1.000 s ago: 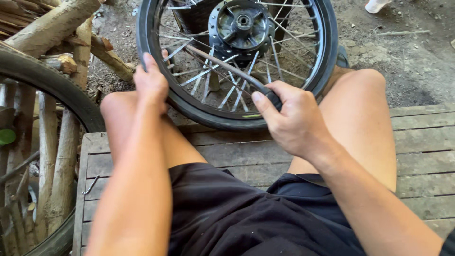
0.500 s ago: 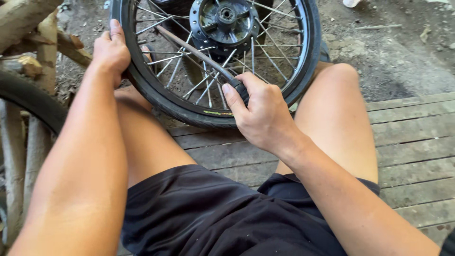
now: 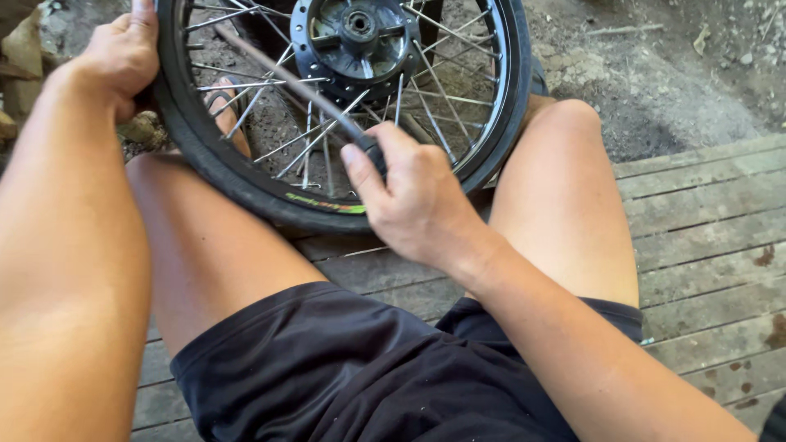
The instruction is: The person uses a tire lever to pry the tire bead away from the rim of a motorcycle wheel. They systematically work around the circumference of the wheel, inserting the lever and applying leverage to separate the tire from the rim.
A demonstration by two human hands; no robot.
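We see one spoked wheel (image 3: 246, 176) with its tyre, standing between our two knees on the plank floor (image 3: 704, 213). Our left hand (image 3: 119, 53) grasps its tyre; our right hand (image 3: 413, 200) clenches one metal rod (image 3: 286, 78).

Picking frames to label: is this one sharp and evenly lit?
Head view: mostly sharp; spokes and hub crisp, right hand slightly soft. Daylight is uneven: bright on the left hand and forearm, dimmer on the plank deck. No glare.
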